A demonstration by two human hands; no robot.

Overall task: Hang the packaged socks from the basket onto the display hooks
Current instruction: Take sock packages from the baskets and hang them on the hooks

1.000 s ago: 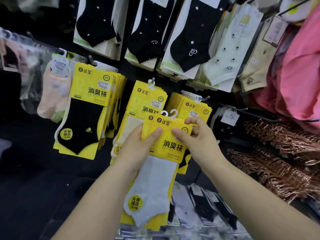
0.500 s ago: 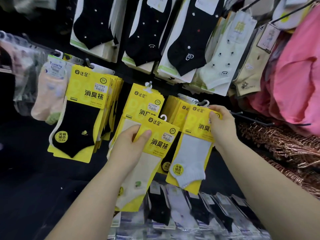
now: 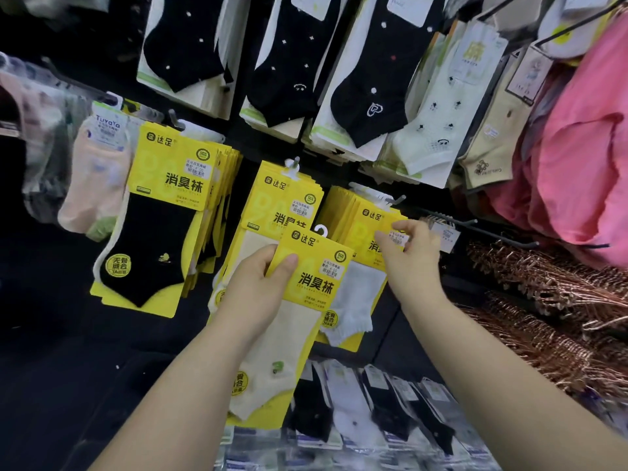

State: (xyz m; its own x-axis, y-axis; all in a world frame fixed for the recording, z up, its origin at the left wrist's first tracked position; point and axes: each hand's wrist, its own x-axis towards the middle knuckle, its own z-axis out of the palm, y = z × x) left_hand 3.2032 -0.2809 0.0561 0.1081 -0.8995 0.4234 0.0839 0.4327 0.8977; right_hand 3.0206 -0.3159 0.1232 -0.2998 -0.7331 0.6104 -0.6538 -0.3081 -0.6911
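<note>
My left hand grips a yellow-carded pack of cream socks by its left edge, held in front of the middle stack of yellow packs. Its white hanger loop is free in the air. My right hand pinches the top right of a yellow pack with white socks at the right stack, just below its display hook. Whether that pack hangs on the hook is hidden by the packs behind. The basket is out of view.
A stack of yellow packs with black socks hangs at left, beside pink socks. Black and white dotted socks hang above. Pink cloth and copper hangers lie right. Bagged socks lie below.
I split two packs apart: my right hand carried the white-sock pack up and right to the right stack, while my left hand kept the cream-sock pack in front of the middle stack.
</note>
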